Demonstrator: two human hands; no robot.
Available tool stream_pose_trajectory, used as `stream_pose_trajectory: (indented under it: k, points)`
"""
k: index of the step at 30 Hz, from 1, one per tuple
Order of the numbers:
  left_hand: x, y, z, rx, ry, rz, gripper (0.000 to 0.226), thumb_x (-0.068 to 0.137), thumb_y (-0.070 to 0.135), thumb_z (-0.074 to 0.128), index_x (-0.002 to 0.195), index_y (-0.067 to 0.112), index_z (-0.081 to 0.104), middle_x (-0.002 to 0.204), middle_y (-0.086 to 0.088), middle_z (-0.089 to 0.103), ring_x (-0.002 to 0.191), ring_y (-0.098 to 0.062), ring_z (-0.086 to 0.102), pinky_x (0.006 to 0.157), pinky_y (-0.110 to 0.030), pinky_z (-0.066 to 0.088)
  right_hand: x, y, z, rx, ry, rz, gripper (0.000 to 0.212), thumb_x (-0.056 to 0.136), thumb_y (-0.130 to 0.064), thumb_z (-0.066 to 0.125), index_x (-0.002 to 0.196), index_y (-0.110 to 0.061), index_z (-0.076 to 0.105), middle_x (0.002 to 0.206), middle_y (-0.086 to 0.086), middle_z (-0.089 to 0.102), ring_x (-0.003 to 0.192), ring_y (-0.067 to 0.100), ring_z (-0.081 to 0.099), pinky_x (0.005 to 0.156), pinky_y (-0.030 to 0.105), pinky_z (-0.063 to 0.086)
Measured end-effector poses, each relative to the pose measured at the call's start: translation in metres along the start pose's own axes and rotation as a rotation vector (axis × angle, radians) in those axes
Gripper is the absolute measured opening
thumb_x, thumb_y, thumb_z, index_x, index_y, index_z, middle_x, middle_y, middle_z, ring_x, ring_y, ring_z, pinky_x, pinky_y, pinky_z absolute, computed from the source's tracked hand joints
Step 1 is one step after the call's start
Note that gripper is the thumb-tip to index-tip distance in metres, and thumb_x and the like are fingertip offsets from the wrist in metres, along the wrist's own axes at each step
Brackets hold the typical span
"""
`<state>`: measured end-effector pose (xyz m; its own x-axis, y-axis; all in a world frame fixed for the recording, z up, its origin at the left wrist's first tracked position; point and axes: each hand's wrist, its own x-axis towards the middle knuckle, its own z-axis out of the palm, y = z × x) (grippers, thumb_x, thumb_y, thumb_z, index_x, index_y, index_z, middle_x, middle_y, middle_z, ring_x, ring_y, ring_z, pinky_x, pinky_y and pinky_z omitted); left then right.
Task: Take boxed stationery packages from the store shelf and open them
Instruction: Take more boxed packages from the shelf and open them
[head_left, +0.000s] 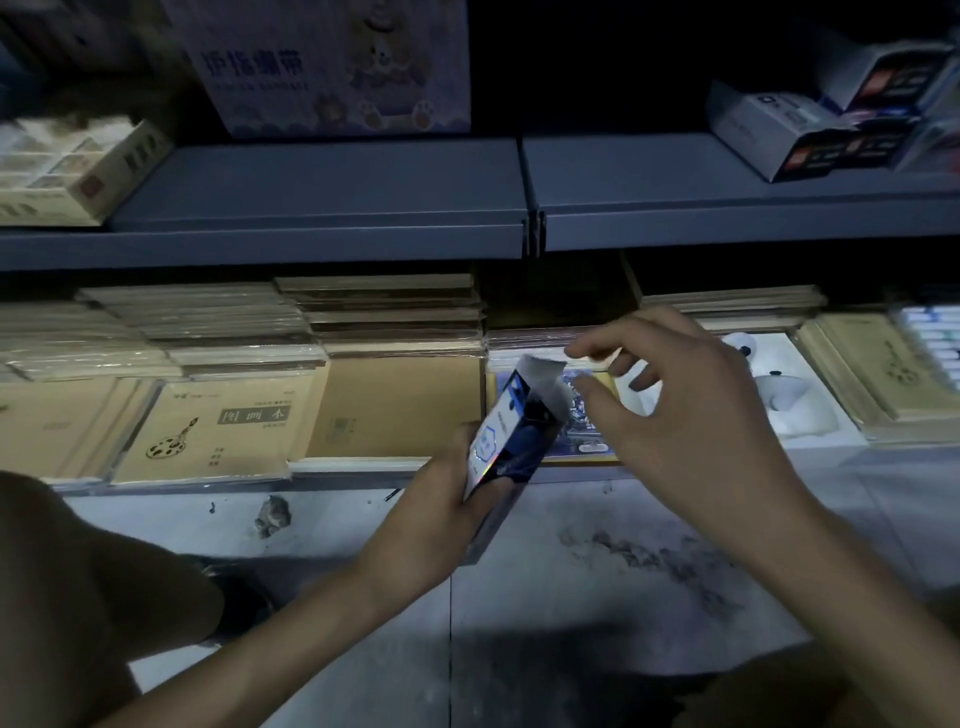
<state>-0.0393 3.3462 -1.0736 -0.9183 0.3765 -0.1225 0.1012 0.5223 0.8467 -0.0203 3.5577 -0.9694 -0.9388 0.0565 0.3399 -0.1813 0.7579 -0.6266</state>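
A slim blue and white stationery box (511, 431) stands tilted in front of the low shelf, its white top flap (540, 370) lifted open. My left hand (441, 499) grips the box's lower part from the left. My right hand (675, 395) hovers just right of the open end, fingers spread and curled, thumb close to the flap, holding nothing that I can see. More blue and white boxes (810, 130) lie piled on the upper shelf at the far right.
Grey upper shelf (322, 192) spans the view, with a large bear-print carton (332, 62) and a beige box (67, 166) on it. Below, stacks of brown notebooks (218, 431) fill the low shelf, plus a white panda item (779, 389). The stained floor (597, 571) lies beneath.
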Motion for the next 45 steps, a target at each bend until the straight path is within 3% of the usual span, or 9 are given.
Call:
stream_pose_trajectory:
  k: [5, 13, 19, 26, 30, 34, 37, 41, 45]
  points:
    - [-0.002, -0.007, -0.005, 0.186, -0.063, -0.051, 0.036, 0.097, 0.026, 0.064, 0.128, 0.026, 0.048, 0.114, -0.001, 0.065, 0.104, -0.024, 0.062, 0.088, -0.044, 0.053, -0.012, 0.002, 0.016, -0.329, -0.237, -0.402, 0.043, 0.086, -0.009, 0.078, 0.125, -0.024, 0.070, 0.107, -0.003, 0.063, 0.095, 0.022, 0.060, 0.073, 0.030, 0.048]
    - [-0.003, -0.003, -0.011, 0.225, -0.104, -0.071, 0.037, 0.096, 0.024, 0.067, 0.128, 0.023, 0.049, 0.113, -0.002, 0.067, 0.101, -0.023, 0.063, 0.084, -0.039, 0.052, -0.012, 0.011, 0.023, -0.419, -0.215, -0.589, 0.038, 0.070, 0.003, 0.085, 0.101, -0.018, 0.078, 0.104, 0.007, 0.067, 0.090, 0.031, 0.064, 0.060, 0.034, 0.048]
    - [-0.001, 0.001, -0.018, 0.260, -0.105, -0.052, 0.036, 0.097, 0.024, 0.067, 0.129, 0.021, 0.050, 0.104, 0.005, 0.062, 0.089, -0.015, 0.057, 0.065, -0.023, 0.036, -0.011, 0.009, 0.018, -0.226, -0.211, -0.482, 0.021, 0.091, -0.013, 0.077, 0.103, -0.029, 0.080, 0.117, -0.004, 0.065, 0.089, 0.021, 0.059, 0.068, 0.028, 0.044]
    - [0.003, -0.004, -0.030, 0.186, -0.116, -0.090, 0.034, 0.097, 0.018, 0.067, 0.128, 0.020, 0.053, 0.104, 0.008, 0.062, 0.081, -0.003, 0.056, 0.060, -0.002, 0.038, -0.001, 0.006, 0.005, 0.043, -0.190, -0.223, 0.013, 0.097, -0.028, 0.063, 0.100, -0.028, 0.075, 0.115, -0.015, 0.062, 0.101, 0.009, 0.064, 0.082, 0.017, 0.043]
    - [0.007, 0.000, -0.027, 0.081, -0.205, -0.126, 0.033, 0.097, 0.016, 0.067, 0.124, 0.027, 0.050, 0.102, 0.010, 0.063, 0.090, -0.009, 0.062, 0.064, -0.006, 0.045, -0.004, -0.004, 0.011, 0.338, -0.284, -0.030, 0.014, 0.098, -0.016, 0.066, 0.101, -0.030, 0.065, 0.104, -0.009, 0.070, 0.094, 0.016, 0.066, 0.076, 0.029, 0.051]
    - [0.004, 0.000, -0.024, -0.102, -0.293, -0.172, 0.039, 0.096, 0.019, 0.071, 0.130, 0.031, 0.057, 0.117, 0.009, 0.072, 0.108, -0.010, 0.068, 0.097, -0.036, 0.057, -0.004, -0.012, 0.016, 0.629, -0.341, 0.104, 0.049, 0.079, 0.001, 0.084, 0.110, -0.031, 0.066, 0.090, 0.003, 0.073, 0.072, 0.026, 0.061, 0.068, 0.027, 0.052]
    - [0.001, 0.006, -0.023, -0.214, -0.338, -0.151, 0.040, 0.098, 0.018, 0.069, 0.131, 0.035, 0.057, 0.121, 0.012, 0.073, 0.113, -0.007, 0.068, 0.103, -0.037, 0.054, -0.002, -0.009, 0.019, 0.534, -0.381, 0.114, 0.032, 0.077, -0.002, 0.087, 0.101, -0.021, 0.078, 0.080, 0.011, 0.069, 0.066, 0.020, 0.058, 0.069, 0.030, 0.057]
    - [-0.001, 0.012, -0.023, -0.295, -0.394, -0.161, 0.040, 0.097, 0.016, 0.070, 0.128, 0.037, 0.058, 0.120, 0.014, 0.073, 0.114, -0.006, 0.068, 0.102, -0.033, 0.055, -0.002, -0.008, 0.024, 0.486, -0.395, 0.095, 0.007, 0.079, -0.011, 0.085, 0.084, -0.009, 0.081, 0.091, 0.000, 0.074, 0.089, 0.015, 0.072, 0.084, 0.042, 0.060]
    - [-0.004, 0.019, -0.024, -0.346, -0.415, -0.175, 0.040, 0.096, 0.015, 0.070, 0.127, 0.036, 0.057, 0.116, 0.016, 0.075, 0.110, -0.004, 0.070, 0.094, -0.024, 0.057, -0.002, -0.012, 0.020, 0.488, -0.273, 0.091, 0.005, 0.079, -0.016, 0.085, 0.081, -0.016, 0.080, 0.083, -0.001, 0.072, 0.073, 0.022, 0.069, 0.070, 0.048, 0.059]
